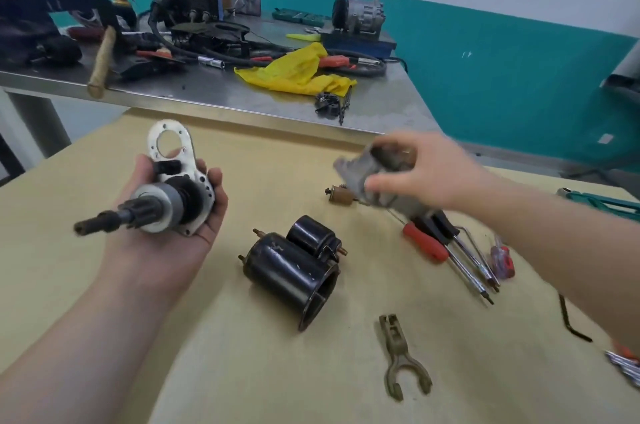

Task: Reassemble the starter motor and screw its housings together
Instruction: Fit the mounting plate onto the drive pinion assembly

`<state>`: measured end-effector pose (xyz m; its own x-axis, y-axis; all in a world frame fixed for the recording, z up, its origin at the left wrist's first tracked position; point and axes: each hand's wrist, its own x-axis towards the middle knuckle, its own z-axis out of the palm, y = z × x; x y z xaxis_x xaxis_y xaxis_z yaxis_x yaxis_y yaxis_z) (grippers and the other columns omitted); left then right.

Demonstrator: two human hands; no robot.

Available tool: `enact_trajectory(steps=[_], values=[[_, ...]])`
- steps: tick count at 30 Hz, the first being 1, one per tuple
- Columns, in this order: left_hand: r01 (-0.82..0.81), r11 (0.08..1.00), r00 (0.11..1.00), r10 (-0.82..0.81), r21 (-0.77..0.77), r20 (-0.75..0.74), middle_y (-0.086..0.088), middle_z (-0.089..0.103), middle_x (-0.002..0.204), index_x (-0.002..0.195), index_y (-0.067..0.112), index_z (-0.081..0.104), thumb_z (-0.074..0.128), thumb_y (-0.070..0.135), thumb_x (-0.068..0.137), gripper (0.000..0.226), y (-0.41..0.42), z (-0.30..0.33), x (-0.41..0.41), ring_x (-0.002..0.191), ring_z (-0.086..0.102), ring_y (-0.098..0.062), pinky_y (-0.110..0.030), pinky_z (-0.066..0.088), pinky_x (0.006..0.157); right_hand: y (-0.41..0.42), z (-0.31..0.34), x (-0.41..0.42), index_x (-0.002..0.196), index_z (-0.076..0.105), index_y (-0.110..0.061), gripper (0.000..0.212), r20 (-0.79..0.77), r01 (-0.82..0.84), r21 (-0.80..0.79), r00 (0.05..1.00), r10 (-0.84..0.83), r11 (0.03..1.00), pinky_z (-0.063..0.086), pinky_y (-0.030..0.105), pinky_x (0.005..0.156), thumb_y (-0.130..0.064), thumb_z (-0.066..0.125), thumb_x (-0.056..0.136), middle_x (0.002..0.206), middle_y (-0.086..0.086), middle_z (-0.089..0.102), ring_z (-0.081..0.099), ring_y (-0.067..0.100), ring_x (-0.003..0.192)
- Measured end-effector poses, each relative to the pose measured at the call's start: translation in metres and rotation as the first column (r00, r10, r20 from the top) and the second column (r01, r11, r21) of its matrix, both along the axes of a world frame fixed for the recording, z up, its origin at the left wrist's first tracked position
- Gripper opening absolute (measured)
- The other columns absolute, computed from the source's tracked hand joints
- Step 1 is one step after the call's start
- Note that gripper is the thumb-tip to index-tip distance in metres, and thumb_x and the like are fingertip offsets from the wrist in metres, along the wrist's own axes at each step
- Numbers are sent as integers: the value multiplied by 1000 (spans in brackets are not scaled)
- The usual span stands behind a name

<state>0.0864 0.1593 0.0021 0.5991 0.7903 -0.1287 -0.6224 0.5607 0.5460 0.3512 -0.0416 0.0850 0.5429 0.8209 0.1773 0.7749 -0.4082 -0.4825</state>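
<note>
My left hand (pixel 180 215) at 9 o'clock cradles the drive plate (pixel 173 181) | my right hand (pixel 426 170) at 2 o'clock grips the grey housing (pixel 367 174) | black motor body (pixel 294 271) lies on the tabletop (pixel 242 371), centre.

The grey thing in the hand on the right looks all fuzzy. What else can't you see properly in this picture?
Head view:
- Grey housing: motion-blurred and partly covered by the right hand, so its shape is unclear.
- Small brown part: partly behind the housing.
- Plate and shaft assembly: its back lies hidden in the left hand.
- Green tool and shiny metal bits: cut off by the right edge.
</note>
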Motion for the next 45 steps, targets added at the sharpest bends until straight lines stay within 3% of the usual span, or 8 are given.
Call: enact_trajectory(steps=[7, 12, 17, 23, 32, 36, 39, 45], values=[[128, 992, 988, -129, -15, -85, -9, 79, 105, 91, 14, 83, 81, 39, 88, 26, 12, -16, 19, 92, 80, -30, -45, 65, 90, 30, 6, 66, 141, 61, -40, 63, 138, 265, -56, 957, -255, 963, 49, 25, 54, -51, 86, 84, 129, -2, 63, 60, 24, 97], [240, 961, 960, -215, 135, -179, -12, 76, 95, 93, 13, 84, 81, 40, 86, 28, 9, -22, 19, 95, 79, -30, -54, 64, 90, 55, -23, 80, 142, 62, -29, 67, 207, 249, -173, 955, -212, 953, 49, 36, 88, -48, 87, 83, 139, 6, 65, 61, 32, 121], [269, 950, 951, -236, 158, -199, -10, 70, 86, 81, 15, 81, 76, 38, 90, 25, 4, -22, 21, 80, 76, -27, -58, 63, 89, 66, -46, 79, 146, 57, -30, 69, 170, 214, -230, 969, -177, 949, 54, 39, 93, -48, 85, 86, 142, 5, 64, 63, 30, 122], [214, 966, 961, -181, 146, -209, -7, 68, 83, 78, 18, 81, 64, 37, 105, 37, -2, -18, 23, 75, 71, -25, -62, 60, 98, 61, -44, 53, 120, 76, -33, 25, 516, -1, -244, 847, 131, 970, 47, 44, 101, -40, 67, 98, 123, -6, 68, 50, 23, 119], [202, 976, 962, -182, 83, -201, -8, 71, 85, 79, 15, 83, 71, 36, 100, 33, -1, -17, 21, 76, 73, -27, -64, 60, 95, 74, -54, -5, 132, 71, -29, 32, 322, -121, -412, 908, 268, 903, 52, 43, 104, -40, 60, 105, 128, -3, 70, 57, 22, 123], [197, 978, 960, -176, 76, -219, -10, 69, 86, 83, 13, 81, 70, 36, 102, 32, -2, -17, 23, 76, 71, -28, -64, 60, 96, 75, -45, -6, 143, 64, -31, 37, 76, -58, -149, 995, 70, 987, 46, 34, 111, -40, 53, 109, 145, -7, 65, 58, 17, 133], [201, 976, 957, -179, 79, -230, -11, 68, 85, 82, 13, 82, 69, 36, 103, 34, -3, -17, 24, 75, 70, -28, -62, 60, 97, 69, -31, 13, 126, 74, -31, 28, 106, 113, -51, 989, -107, 992, 51, 34, 98, -28, 54, 106, 129, -7, 73, 64, 18, 118], [195, 976, 947, -163, 91, -277, -11, 70, 86, 91, 11, 78, 67, 39, 103, 32, -4, -19, 27, 76, 72, -28, -59, 60, 99, 43, -36, 24, 97, 78, -37, 15, 250, 116, -334, 968, -30, 936, 61, 37, 85, -30, 64, 98, 100, -14, 73, 67, 15, 94]])
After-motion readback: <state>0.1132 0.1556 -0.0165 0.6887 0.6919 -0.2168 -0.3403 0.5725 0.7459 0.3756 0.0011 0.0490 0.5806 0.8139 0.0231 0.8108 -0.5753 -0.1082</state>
